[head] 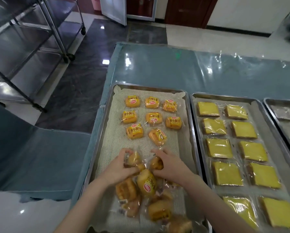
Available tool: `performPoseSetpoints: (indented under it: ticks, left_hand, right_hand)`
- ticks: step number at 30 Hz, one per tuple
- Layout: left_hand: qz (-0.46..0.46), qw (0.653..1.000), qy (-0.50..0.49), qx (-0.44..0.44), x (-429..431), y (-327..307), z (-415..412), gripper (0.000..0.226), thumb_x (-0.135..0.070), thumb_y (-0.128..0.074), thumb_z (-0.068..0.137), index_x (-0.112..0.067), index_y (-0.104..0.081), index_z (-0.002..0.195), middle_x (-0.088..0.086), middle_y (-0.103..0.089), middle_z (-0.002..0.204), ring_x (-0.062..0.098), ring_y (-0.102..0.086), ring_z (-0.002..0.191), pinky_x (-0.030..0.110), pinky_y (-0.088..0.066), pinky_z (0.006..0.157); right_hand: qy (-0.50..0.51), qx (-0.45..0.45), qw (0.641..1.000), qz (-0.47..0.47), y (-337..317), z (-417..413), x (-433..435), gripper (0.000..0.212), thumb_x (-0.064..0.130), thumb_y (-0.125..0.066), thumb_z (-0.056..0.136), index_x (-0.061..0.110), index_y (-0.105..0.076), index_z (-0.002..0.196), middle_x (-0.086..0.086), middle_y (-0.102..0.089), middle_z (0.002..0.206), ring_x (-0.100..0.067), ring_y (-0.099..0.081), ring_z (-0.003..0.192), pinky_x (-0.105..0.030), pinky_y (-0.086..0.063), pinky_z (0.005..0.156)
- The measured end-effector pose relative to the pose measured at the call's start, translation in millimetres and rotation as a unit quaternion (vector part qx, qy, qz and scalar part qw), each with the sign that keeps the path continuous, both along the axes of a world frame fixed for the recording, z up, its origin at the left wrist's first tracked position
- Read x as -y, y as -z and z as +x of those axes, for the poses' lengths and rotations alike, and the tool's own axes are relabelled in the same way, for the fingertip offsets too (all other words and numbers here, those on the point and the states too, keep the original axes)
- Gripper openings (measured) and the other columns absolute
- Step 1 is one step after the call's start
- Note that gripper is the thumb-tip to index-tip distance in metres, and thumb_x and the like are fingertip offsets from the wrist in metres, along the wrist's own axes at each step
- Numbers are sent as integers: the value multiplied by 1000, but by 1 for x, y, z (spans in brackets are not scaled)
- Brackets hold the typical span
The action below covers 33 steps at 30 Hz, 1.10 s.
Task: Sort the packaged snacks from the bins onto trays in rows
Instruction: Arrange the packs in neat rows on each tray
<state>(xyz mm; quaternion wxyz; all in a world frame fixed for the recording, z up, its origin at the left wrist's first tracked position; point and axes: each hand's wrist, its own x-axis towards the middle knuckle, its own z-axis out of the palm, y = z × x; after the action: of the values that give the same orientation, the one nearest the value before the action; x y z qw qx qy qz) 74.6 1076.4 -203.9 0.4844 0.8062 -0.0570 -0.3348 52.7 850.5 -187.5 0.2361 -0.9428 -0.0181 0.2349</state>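
A single head-worn view looks forward and steeply down, close over the tray (105, 115).

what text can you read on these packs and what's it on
"小面包": printed on the small-bread packs laid in rows on the left tray, upside down on some.
On those packs, a red oval logo: too blurred to read.
On the yellow cake packs, middle tray: no text visible.

Food-packing workroom: wheeled steel racks (59, 37), metal trays (149, 87), plastic-covered table (208, 73).
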Motion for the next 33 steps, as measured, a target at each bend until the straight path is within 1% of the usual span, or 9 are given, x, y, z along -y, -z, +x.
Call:
performPoseSetpoints:
  ticks: [5, 8, 10, 12, 15, 21, 25, 28, 33]
  left_hand:
    - [122, 986, -43, 105, -6, 10, -17, 72, -65, -66, 70, -38, -38, 131, -5, -41, 123, 16, -50, 115, 36, -45, 101]
    - [158, 976, -55, 140, -14, 10, -3, 83, -79, -59, 62, -34, -46, 130, -9, -39, 119, 10, -41, 114, 27, -36, 97]
    - [149, 971, -86, 165, -16, 9, 13, 75, -74, -62, 69, -29, -50, 129, -8, -44, 120, 11, -44, 114, 28, -38, 96]
    - [149, 960, -104, 215, -12, 8, 32, 61, -62, -63, 79, -26, -53, 127, -6, -51, 123, 11, -49, 115, 29, -41, 97]
    - [172, 937, -87, 291, 8, 8, 64, 51, -44, -66, 84, -24, -53, 129, -6, -55, 124, 11, -50, 117, 24, -37, 97]
    - [287, 901, 45, 324, 44, 27, 98, 71, -40, -69, 83, -28, -34, 144, -5, -39, 142, 20, -33, 137, 41, -29, 114]
    - [265, 898, 68, 345, 27, 35, 102, 66, -20, -66, 85, -32, -36, 143, -8, -39, 140, 18, -31, 137, 42, -27, 116]
    - [229, 892, 81, 381, 5, 35, 102, 63, -6, -66, 79, -26, -47, 136, -4, -45, 134, 19, -38, 131, 43, -38, 111]
    - [213, 902, 81, 367, -4, 32, 99, 60, -2, -65, 77, -21, -51, 132, 0, -45, 134, 22, -39, 129, 43, -42, 107]
  right_hand:
    - [25, 18, 999, -9, 11, -6, 2, 81, 62, -60, 81, 45, -16, 146, 0, -30, 144, -25, -39, 131, -44, -42, 102]
    - [87, 31, 995, 39, 13, 3, 7, 67, 71, -47, 83, 49, -26, 142, 0, -40, 137, -21, -47, 122, -42, -46, 100]
    - [164, 92, 980, 66, 12, 14, 11, 52, 70, -45, 85, 42, -48, 128, 4, -48, 131, -14, -53, 112, -38, -50, 94]
    - [214, 144, 964, 61, 10, 32, 15, 47, 68, -47, 86, 33, -57, 116, 5, -52, 122, -12, -56, 106, -33, -51, 88]
    - [204, 131, 970, 2, 14, 62, 16, 58, 65, -51, 86, 28, -50, 130, -2, -49, 130, -22, -50, 118, -40, -49, 94]
    - [142, 50, 987, -46, 29, 91, 8, 61, 59, -60, 83, 31, -41, 134, -3, -49, 128, -26, -47, 120, -46, -46, 98]
    - [123, 99, 987, -38, 33, 89, 12, 54, 45, -70, 81, 34, -46, 128, 4, -51, 127, -22, -47, 119, -39, -43, 100]
    - [60, 138, 988, -40, 34, 92, 18, 55, 32, -75, 79, 33, -49, 128, 8, -49, 131, -19, -41, 124, -38, -34, 106]
    - [-6, 105, 994, -30, 36, 107, 0, 57, 26, -74, 79, 30, -49, 130, 5, -45, 132, -20, -38, 127, -39, -35, 110]
